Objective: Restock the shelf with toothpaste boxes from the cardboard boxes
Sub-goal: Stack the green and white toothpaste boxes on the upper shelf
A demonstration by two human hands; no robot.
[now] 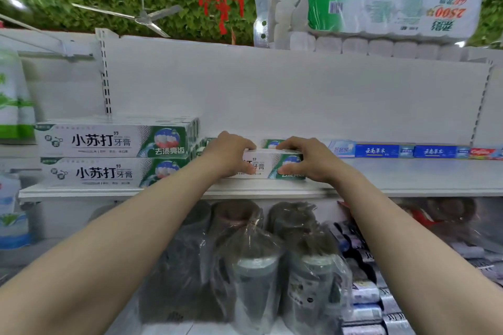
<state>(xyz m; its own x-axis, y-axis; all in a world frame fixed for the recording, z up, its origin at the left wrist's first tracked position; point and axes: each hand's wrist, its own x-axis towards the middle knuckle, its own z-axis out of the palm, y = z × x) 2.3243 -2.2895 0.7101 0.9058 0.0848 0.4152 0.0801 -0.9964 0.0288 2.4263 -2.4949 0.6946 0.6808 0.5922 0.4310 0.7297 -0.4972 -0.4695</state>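
A white and green toothpaste box [265, 164] lies lengthwise on the white shelf [408, 182], near its front edge. My left hand [231, 153] grips its left end, fingers over the top and thumb on the front. My right hand [304, 159] grips its right end the same way. To the left, two matching toothpaste boxes [114, 155] stand stacked, with more rows behind them. Another green-ended box [269, 143] shows just behind the held one. No cardboard box is in view.
Blue toothpaste boxes [402, 151] line the back of the shelf at the right, with a red box [487, 153] at the far end. Toilet paper packs [367, 16] sit on top of the unit. Plastic-wrapped dark rolls [258, 266] fill the shelf below.
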